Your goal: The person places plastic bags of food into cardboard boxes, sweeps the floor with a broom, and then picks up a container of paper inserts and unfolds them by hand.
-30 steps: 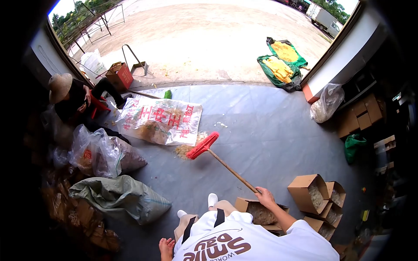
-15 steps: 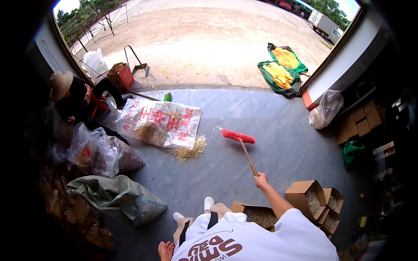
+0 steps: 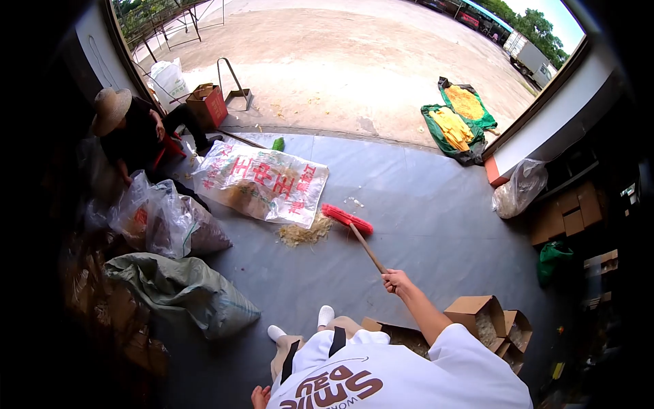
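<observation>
In the head view my right hand [image 3: 395, 281] is closed around the wooden handle of a push broom [image 3: 349, 219] with a red bristle head. The broom head rests on the grey floor, its left end close beside a pile of pale flaky scraps [image 3: 304, 232]. Just left of it lies a flat white woven sack [image 3: 262, 178] with red lettering, its lower edge by the pile. A few light bits [image 3: 355, 202] are scattered above the broom. Low by my side, my left hand [image 3: 259, 397] hangs partly hidden by my shirt, loosely open, with nothing seen in it.
A person in a straw hat [image 3: 114, 109] sits at the left near clear plastic bags [image 3: 170, 221] and a grey-green sack [image 3: 184, 293]. Cardboard boxes [image 3: 470, 305] stand by my right side. Green sacks with yellow material [image 3: 453, 129] lie at the doorway.
My right hand has swept the broom left, bringing its head up to the scrap pile. The camera view has shifted and tilted slightly. My left hand has drawn closer to my shirt.
</observation>
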A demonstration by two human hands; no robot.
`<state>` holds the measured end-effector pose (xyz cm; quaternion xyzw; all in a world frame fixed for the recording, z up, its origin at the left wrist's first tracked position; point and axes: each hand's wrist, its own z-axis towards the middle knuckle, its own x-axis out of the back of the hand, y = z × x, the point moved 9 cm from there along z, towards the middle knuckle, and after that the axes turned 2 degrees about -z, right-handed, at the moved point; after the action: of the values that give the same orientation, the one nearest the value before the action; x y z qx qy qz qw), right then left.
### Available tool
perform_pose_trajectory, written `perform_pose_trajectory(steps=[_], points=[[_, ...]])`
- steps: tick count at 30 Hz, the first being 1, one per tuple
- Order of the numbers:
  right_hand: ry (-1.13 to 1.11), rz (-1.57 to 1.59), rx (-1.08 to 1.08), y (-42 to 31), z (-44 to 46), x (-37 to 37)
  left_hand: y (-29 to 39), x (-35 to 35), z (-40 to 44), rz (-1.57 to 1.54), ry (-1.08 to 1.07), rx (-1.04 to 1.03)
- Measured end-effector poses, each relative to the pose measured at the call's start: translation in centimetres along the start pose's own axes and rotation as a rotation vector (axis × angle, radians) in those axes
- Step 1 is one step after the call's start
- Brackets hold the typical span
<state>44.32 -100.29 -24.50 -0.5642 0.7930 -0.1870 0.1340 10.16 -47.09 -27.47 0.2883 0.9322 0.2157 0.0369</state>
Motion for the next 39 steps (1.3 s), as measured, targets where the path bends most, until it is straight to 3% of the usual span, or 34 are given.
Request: perform_pose_trajectory(steps=[4,9,16,22,28,36,39], points=[[-0.137,0.198,-0.106,1.5,-5.5,1.6,1.0,-1.3,-2.7,-0.023,0.032,0.013],[-0.196,0.082,-0.049,1.6,-10.2,-0.2,2.9,-3.4,-1.6,0.001,-0.111,-0.009],[-0.223,-0.103,-0.061,0.8,-15.7,-3.3,4.7,-4.4,-1.5,0.021,-0.116,-0.041],[-0.182,-0.237,-0.104,3.8,-17.4,-5.8,3.3,-1.2,-0.1,-0.043,-0.091,-0.023],[-0.189,-0.566,-0.059,6.6,-16.8,-11.0,1.1,4.9,0.7,-0.144,-0.037,-0.01],[-0.168,-0.848,0.06,8.4,-13.6,-20.7,0.3,10.8,1.3,-0.231,0.081,0.068],[-0.169,-1.036,0.226,8.8,-15.2,-22.6,1.2,12.0,1.8,-0.256,0.083,0.059]])
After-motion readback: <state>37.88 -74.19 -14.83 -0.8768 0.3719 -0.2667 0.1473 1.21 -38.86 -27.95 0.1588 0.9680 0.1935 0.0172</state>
